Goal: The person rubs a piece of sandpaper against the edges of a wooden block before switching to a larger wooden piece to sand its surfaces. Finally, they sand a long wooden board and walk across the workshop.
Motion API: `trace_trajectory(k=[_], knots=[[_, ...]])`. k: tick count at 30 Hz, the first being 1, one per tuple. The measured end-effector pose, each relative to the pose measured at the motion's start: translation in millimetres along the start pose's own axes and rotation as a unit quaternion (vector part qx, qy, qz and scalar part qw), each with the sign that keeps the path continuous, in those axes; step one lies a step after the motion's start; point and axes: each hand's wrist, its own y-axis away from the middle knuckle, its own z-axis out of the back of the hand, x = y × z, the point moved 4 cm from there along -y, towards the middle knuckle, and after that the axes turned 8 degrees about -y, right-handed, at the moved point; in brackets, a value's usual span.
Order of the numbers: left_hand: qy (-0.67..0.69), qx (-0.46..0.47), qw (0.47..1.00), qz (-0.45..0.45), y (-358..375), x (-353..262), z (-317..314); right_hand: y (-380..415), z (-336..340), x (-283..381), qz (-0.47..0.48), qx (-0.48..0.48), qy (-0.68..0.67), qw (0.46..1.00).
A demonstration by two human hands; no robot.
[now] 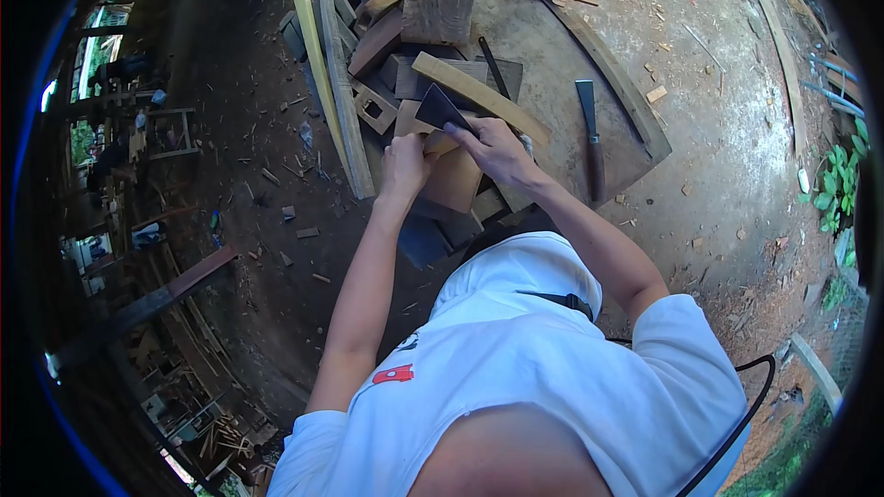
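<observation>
My right hand (502,152) is closed on a dark flat, square-edged piece (439,109), its thumb and fingers at the lower right corner. The piece stands tilted, its face toward me. Beside it, my left hand (405,167) is closed around the end of a small wooden piece (442,142), mostly hidden by my fingers. Under both hands sits a brown wood block (451,181). Just beyond them, a pale wooden batten (479,95) lies slantwise across other offcuts. To the right, a wide-bladed chisel (589,133) lies on a board.
A pile of wood blocks (437,11) rises ahead. Two long strips (324,83) lean at its left. A dark bar (494,66) lies behind the batten. A long curved timber (608,55) runs along the right. Chips and scraps litter the floor; plants (840,186) grow at far right.
</observation>
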Motion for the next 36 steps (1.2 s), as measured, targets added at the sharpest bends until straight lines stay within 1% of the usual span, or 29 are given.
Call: trace_trajectory(k=[1,2,4,5,6,7,8,10,12,13,14,15,16,18,19,20,21,22,23,24,26,27,28,29,30,32,33,34,36], knots=[[0.000,0.001,1.000,0.003,-0.2,1.1,-0.8,-0.9,0.5,4.9,0.066,-0.017,-0.015,0.998],[-0.011,-0.001,1.000,0.001,-0.6,1.3,-1.0,-3.5,-0.4,-2.9,0.066,-0.014,-0.015,0.998],[-0.022,-0.003,1.000,0.004,2.9,1.7,-4.2,-8.6,-1.8,-21.9,-0.002,0.004,0.026,1.000],[0.008,-0.026,1.000,-0.012,6.1,-0.1,-3.9,-7.7,-3.7,-27.8,0.001,0.006,0.026,1.000],[0.036,-0.051,0.998,-0.029,5.0,-4.1,3.3,-5.2,-3.5,-20.4,0.008,-0.019,0.003,1.000],[0.034,-0.053,0.998,-0.027,-1.0,-5.5,8.9,-6.6,-2.3,-14.3,0.013,-0.043,-0.021,0.999],[0.022,-0.056,0.998,-0.012,0.2,-5.8,9.7,-4.9,-3.8,-11.7,0.005,-0.037,-0.025,0.999],[0.019,-0.047,0.999,0.011,11.7,-7.2,0.8,5.1,2.4,27.0,0.108,-0.035,-0.065,0.991],[-0.013,-0.024,0.999,0.026,7.5,-2.5,-1.4,0.7,-2.1,-3.7,0.111,-0.049,-0.073,0.990],[0.023,-0.038,0.999,0.010,6.2,1.2,-6.3,-4.5,-4.4,-32.0,0.058,-0.046,-0.051,0.996],[0.019,-0.042,0.999,0.011,9.2,2.1,-5.5,-7.4,-5.0,-51.7,0.004,-0.043,-0.031,0.999],[0.019,-0.054,0.998,0.005,10.9,0.6,-3.7,-10.5,-5.0,-61.1,-0.059,-0.019,-0.087,0.994],[0.021,-0.066,0.998,-0.001,9.0,-2.7,1.9,-15.4,0.0,-37.6,-0.055,-0.020,-0.089,0.994],[0.013,-0.034,0.999,0.017,17.4,-3.9,0.1,1.1,3.0,10.2,0.019,-0.010,-0.007,1.000],[0.019,-0.028,0.999,0.023,15.0,-5.3,0.5,5.4,3.7,21.4,0.049,-0.025,-0.037,0.998],[0.024,-0.031,0.999,0.025,9.7,-4.9,2.8,7.9,6.5,18.8,0.047,-0.027,-0.030,0.998],[-0.012,-0.019,0.999,0.024,6.5,2.5,-5.3,8.4,5.2,10.5,0.020,-0.037,-0.030,0.999],[-0.012,-0.025,0.999,0.022,5.4,2.9,-6.1,6.1,0.9,-1.2,-0.004,-0.046,-0.032,0.998],[0.017,-0.033,0.999,0.012,7.3,2.7,-4.9,2.6,-6.6,-34.9,0.001,-0.059,-0.020,0.998],[0.046,-0.042,0.998,0.000,8.1,1.5,-1.2,-0.7,-2.7,-37.6,0.010,-0.064,-0.019,0.998],[0.038,-0.041,0.998,-0.005,8.3,3.1,2.5,-3.1,-1.7,-53.0,-0.066,-0.029,0.011,0.997],[0.096,-0.037,0.994,-0.022,9.0,8.9,-3.0,-0.2,-4.9,-58.7,-0.071,-0.030,0.012,0.997],[0.156,-0.036,0.986,-0.042,6.0,14.6,-11.1,-1.8,-4.8,-60.0,-0.050,-0.025,0.010,0.998],[0.218,-0.055,0.971,-0.077,3.9,23.6,-21.3,-3.5,-1.8,-60.9,-0.027,-0.022,0.010,0.999],[0.223,-0.055,0.970,-0.083,2.3,35.6,-34.4,-0.4,1.8,-58.0,-0.029,-0.027,0.016,0.999],[0.236,-0.007,0.971,-0.028,3.6,59.6,-55.9,10.1,7.3,-48.3,-0.058,-0.083,-0.055,0.993],[0.229,0.009,0.973,-0.030,6.8,58.3,-49.4,15.5,9.4,-47.8,-0.079,-0.081,-0.081,0.990],[0.232,0.005,0.972,-0.032,7.5,55.9,-40.4,18.6,11.7,-47.6,-0.076,-0.082,-0.077,0.991],[0.129,0.036,0.989,-0.065,9.1,44.3,-25.1,26.5,17.7,-54.0,-0.142,-0.103,-0.033,0.984]])
